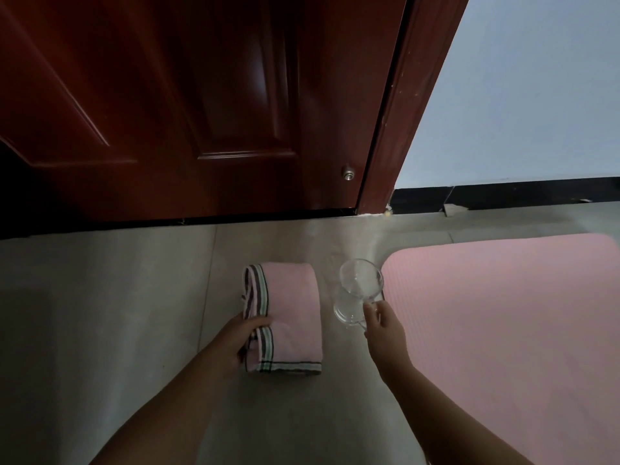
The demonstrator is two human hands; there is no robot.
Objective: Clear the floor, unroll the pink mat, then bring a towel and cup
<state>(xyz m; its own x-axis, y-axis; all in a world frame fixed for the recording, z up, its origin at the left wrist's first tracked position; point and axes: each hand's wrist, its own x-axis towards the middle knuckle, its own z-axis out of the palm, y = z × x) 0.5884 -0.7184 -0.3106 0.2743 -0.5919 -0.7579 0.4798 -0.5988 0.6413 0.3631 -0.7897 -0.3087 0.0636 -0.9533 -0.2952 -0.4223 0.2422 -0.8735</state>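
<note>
Both my forearms reach in from the bottom edge, two hands and nothing else of me in sight. My left hand (242, 337) is curled around the near left edge of the one folded towel (288, 317), thumb lying on top of its striped border and the fingers tucked underneath, so the hand is closed on the cloth. The towel is pink with dark and pale stripes along two edges, and it lies flat on the grey floor (100, 313), its near end beside my wrist. My right hand (382, 325) is pinched shut on the handle of the single clear glass cup (357, 293); the cup is tilted, its open mouth turned up and away from me, and I cannot tell whether its base touches the floor or hangs just above it. The cup sits between the towel and the one pink mat (503, 313), just beside the mat's rounded corner. The mat is spread out flat to my right and runs off the right edge. Beyond these, one dark red door (188, 105) stands closed, with one small metal stopper (349, 173) near its bottom corner, its frame (402, 105) next to it, then a pale wall (543, 85) above a black skirting strip (503, 194)
</note>
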